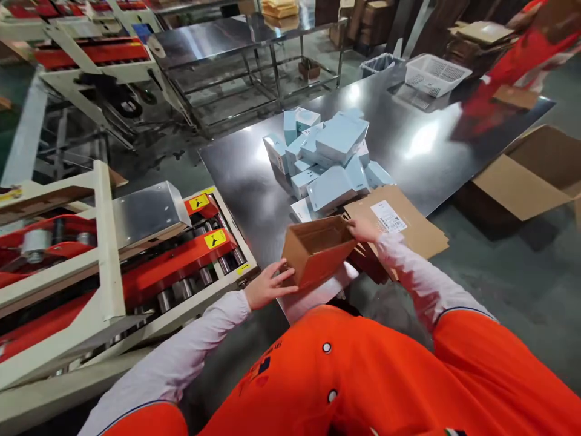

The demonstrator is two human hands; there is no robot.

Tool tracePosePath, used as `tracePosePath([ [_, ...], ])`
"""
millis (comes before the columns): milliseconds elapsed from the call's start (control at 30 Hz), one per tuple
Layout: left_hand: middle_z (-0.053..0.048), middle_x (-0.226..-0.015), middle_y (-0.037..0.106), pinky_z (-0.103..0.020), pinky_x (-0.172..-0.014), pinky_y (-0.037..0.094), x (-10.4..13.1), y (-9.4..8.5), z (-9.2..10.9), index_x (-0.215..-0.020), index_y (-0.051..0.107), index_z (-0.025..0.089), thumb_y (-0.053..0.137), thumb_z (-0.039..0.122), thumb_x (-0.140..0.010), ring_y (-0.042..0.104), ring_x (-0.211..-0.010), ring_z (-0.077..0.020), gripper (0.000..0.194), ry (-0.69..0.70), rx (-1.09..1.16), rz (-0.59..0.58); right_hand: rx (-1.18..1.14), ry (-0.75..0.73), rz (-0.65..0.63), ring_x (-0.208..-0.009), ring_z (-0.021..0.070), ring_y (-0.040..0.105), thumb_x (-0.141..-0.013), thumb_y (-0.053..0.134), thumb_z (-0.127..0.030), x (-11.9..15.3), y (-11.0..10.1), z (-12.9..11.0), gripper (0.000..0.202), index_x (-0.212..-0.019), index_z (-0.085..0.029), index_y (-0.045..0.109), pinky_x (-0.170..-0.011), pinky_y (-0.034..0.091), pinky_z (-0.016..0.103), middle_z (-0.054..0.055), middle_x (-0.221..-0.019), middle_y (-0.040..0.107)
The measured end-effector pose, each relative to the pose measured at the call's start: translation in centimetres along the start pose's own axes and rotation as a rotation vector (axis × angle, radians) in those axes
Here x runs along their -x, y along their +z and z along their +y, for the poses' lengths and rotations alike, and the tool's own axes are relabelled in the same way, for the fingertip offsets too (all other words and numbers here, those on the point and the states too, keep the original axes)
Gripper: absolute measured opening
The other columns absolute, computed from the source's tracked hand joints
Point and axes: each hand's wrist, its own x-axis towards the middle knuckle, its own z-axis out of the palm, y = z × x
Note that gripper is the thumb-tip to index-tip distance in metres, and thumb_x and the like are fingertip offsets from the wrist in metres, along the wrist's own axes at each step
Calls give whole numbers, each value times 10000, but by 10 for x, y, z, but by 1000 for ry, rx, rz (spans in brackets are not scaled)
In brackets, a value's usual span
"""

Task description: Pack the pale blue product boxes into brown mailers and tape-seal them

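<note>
A small brown cardboard box (pixel 313 260) stands at the near edge of the steel table, its open top tilted so that I see part of the inside. My right hand (pixel 364 230) grips the box's right rim, fingers bent over the edge. At the box's left side is my left hand (pixel 271 286), fingers spread, the tips at or against the cardboard. Just behind the box lies a heap of light blue boxes (pixel 342 138). A stack of flat cardboard cartons (pixel 420 227) with a white label (pixel 388 217) lies by my right forearm.
The steel table (pixel 385 133) carries a white plastic basket (pixel 436 74) at its far end. A roller machine with red guards (pixel 177 257) adjoins on the left. A large open carton (pixel 526 175) stands on the right. A blurred person in red (pixel 521 60) is at far right.
</note>
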Motion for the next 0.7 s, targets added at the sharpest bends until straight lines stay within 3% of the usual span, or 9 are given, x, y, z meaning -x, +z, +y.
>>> tracePosePath([
  [100, -115, -1120, 704, -475, -1081, 412, -44, -5, -50, -861, 739, 220, 564, 142, -814, 596, -1163, -276, 198, -261, -185, 193, 194, 61, 44, -996, 320, 707, -915, 452, -94, 30, 35, -21, 366, -1234, -27, 618, -900, 521, 397, 252, -1059, 717],
  [167, -151, -1212, 655, -494, -1058, 416, -101, -20, -60, -1084, 710, 170, 537, 114, -831, 561, -1191, -302, 311, -397, -338, 356, 309, 100, 58, -977, 308, 719, -931, 412, -95, 48, 64, -36, 482, -1399, -11, 489, -864, 538, 376, 246, -1080, 714],
  [233, -188, -1426, 511, -528, -1088, 363, -170, -29, -53, -1378, 554, 156, 591, 130, -832, 454, -1312, -348, 548, -386, -384, 402, 335, 96, 61, -974, 293, 723, -934, 393, -96, 58, 86, -45, 554, -1479, 0, 391, -837, 551, 356, 240, -1115, 708],
  [333, -189, -1605, 280, -591, -1138, 252, -266, -19, -24, -1554, 322, 208, 771, 226, -757, 293, -1430, -415, 915, -309, -460, 343, 251, 53, 93, -1018, 283, 711, -958, 385, -152, 60, 98, -43, 548, -1493, -34, 392, -847, 560, 356, 226, -1210, 680],
  [433, -192, -1630, 228, -650, -1133, 211, -321, 1, 0, -1580, 260, 238, 813, 286, -741, 226, -1462, -452, 1006, -305, -541, 265, 40, -4, 279, -1139, 274, 656, -1002, 348, -259, 57, 101, -27, 504, -1464, -79, 439, -934, 542, 378, 205, -1307, 628],
  [500, -188, -1612, 281, -611, -1130, 265, -334, 5, 7, -1566, 303, 240, 800, 256, -746, 272, -1452, -437, 959, -300, -541, 265, -149, -104, 425, -1214, 257, 598, -1010, 324, -286, 55, 107, -15, 480, -1426, -100, 474, -1010, 505, 393, 193, -1329, 602],
  [567, -198, -1561, 371, -527, -1133, 325, -328, -3, 10, -1536, 366, 191, 767, 214, -753, 352, -1426, -396, 880, -291, -512, 314, -333, -198, 506, -1207, 241, 577, -1007, 318, -289, 52, 116, -6, 443, -1366, -126, 520, -1045, 476, 410, 179, -1283, 613],
  [633, -191, -1503, 452, -436, -1122, 379, -304, -25, 16, -1519, 375, 144, 730, 219, -756, 445, -1376, -335, 845, -294, -424, 442, -499, -227, 516, -1147, 233, 589, -1004, 333, -316, 47, 125, -2, 403, -1289, -149, 565, -1033, 475, 422, 164, -1215, 632],
  [700, -170, -1477, 484, -391, -1105, 412, -261, -54, 26, -1515, 346, 117, 697, 286, -753, 508, -1324, -280, 855, -243, -278, 587, -642, -198, 488, -1094, 233, 598, -991, 360, -353, 38, 129, 0, 380, -1215, -159, 598, -999, 486, 423, 151, -1156, 645],
])
